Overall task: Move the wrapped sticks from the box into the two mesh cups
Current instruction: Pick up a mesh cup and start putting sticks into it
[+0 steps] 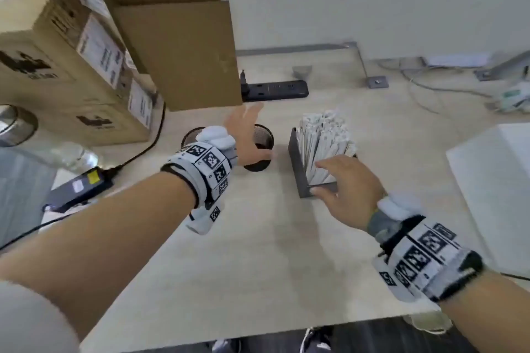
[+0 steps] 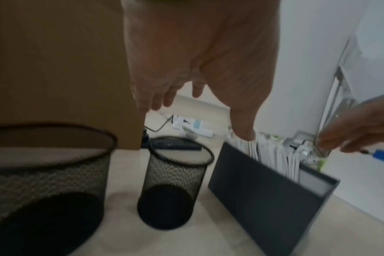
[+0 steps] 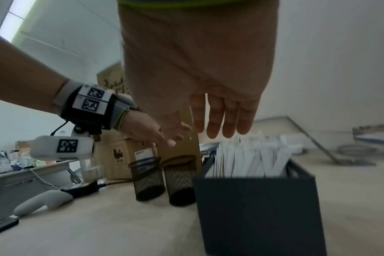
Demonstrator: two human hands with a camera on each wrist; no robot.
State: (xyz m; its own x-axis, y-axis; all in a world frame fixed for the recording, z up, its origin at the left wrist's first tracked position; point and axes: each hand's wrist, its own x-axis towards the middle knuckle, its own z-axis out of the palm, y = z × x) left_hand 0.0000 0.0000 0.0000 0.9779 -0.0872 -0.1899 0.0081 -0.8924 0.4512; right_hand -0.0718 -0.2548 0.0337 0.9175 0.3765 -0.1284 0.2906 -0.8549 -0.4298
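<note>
A pale wood-grain desk [image 1: 258, 252] carries stacked brown cardboard cartons [image 1: 71, 66] at the back left. A dark grey open-topped box [image 3: 257, 207] stands right of two black wire-mesh cups [image 2: 175, 181], packed with upright white paper-wrapped sticks [image 3: 248, 155]. The left hand [image 1: 246, 135] hovers over the cups, fingers spread, holding nothing. The right hand [image 1: 347, 186] hangs flat-fingered above the sticks, holding nothing.

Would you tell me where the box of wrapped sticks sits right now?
In the head view, the box stands on the table right of the two mesh cups, beneath the right hand.
</note>
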